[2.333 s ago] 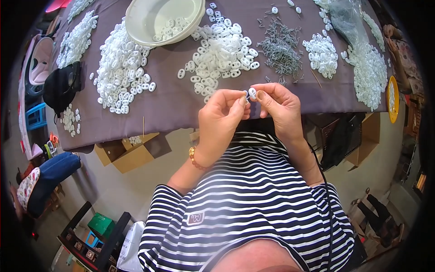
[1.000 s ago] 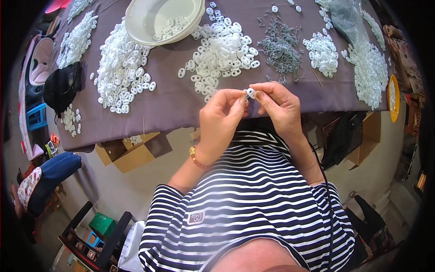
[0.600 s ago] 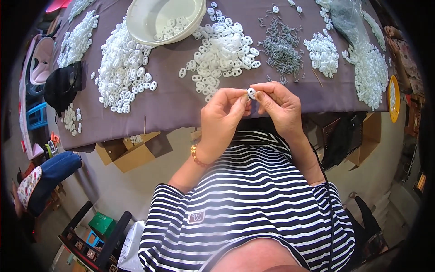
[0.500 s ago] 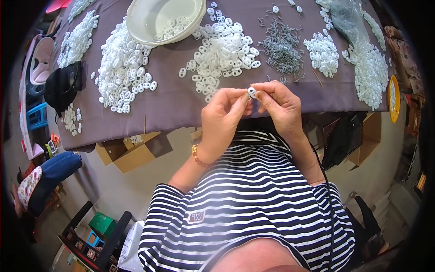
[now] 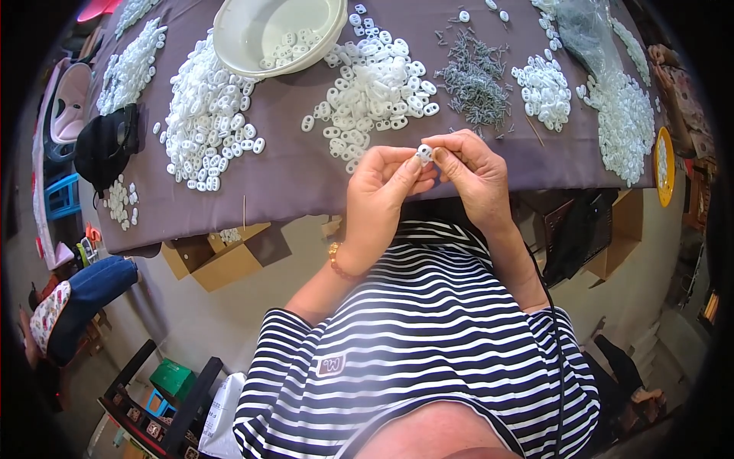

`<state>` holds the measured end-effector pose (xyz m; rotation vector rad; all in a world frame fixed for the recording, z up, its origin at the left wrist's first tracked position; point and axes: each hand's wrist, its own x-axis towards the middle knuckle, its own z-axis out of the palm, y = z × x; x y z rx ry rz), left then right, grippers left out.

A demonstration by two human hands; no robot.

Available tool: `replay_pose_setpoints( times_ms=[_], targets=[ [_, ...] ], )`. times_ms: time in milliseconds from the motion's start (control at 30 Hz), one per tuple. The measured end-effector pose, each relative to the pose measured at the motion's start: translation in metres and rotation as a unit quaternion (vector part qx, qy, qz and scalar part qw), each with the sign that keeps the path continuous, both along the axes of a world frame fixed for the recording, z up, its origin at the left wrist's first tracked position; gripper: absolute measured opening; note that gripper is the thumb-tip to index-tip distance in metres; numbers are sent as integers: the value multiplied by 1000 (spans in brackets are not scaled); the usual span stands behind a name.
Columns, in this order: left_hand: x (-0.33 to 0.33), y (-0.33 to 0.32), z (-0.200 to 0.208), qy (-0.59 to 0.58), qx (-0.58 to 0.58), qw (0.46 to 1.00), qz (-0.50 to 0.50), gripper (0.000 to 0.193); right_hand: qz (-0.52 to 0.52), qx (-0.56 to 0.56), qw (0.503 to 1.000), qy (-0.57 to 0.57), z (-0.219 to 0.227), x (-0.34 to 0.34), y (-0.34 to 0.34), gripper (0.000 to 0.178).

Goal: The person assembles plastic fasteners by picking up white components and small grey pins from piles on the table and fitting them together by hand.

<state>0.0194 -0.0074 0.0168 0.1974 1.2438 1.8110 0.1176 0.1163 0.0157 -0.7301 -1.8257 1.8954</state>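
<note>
A small white oval plastic piece with two dark holes (image 5: pixel 424 154) is pinched between both hands above the table's near edge. My left hand (image 5: pixel 384 183) grips its left side with thumb and fingertips, a beaded bracelet on that wrist. From the other side, my right hand (image 5: pixel 475 174) pinches the piece between thumb and forefinger. Whether a smaller part is also in the fingers, I cannot tell. Just beyond the hands lies a heap of similar white pieces (image 5: pixel 378 80). To its right is a pile of small grey screws (image 5: pixel 478 84).
A cream basin (image 5: pixel 336 30) with some white pieces stands at the back. More white pieces are heaped at left (image 5: pixel 202 115) and right (image 5: pixel 544 92). A plastic bag (image 5: pixel 585 38), black cap (image 5: pixel 107 149) and yellow tray (image 5: pixel 665 164) are near the edges. Cardboard boxes (image 5: pixel 225 264) sit below the table.
The white piece has turned slightly in my fingers. My left hand has shifted a little to the right, and my right fingers have risen slightly.
</note>
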Motion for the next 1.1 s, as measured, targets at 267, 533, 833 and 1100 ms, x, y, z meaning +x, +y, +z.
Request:
replay_pose_setpoints(
  times_ms=[267, 533, 833, 1100],
  targets=[
    [0, 2, 1, -44, -16, 999, -8, 22, 21, 184, 983, -1, -3, 1, 6, 20],
    [-1, 3, -2, -41, 8, 999, -1, 21, 38, 388, 921, -21, 1, 3, 5, 39],
    [-5, 0, -1, 0, 26, 999, -22, 29, 46, 444, 895, 1, 4, 0, 8, 39],
    [-2, 2, -3, 10, 28, 1000, -9, 26, 14, 454, 891, 1, 2, 2, 2, 39]
  ],
)
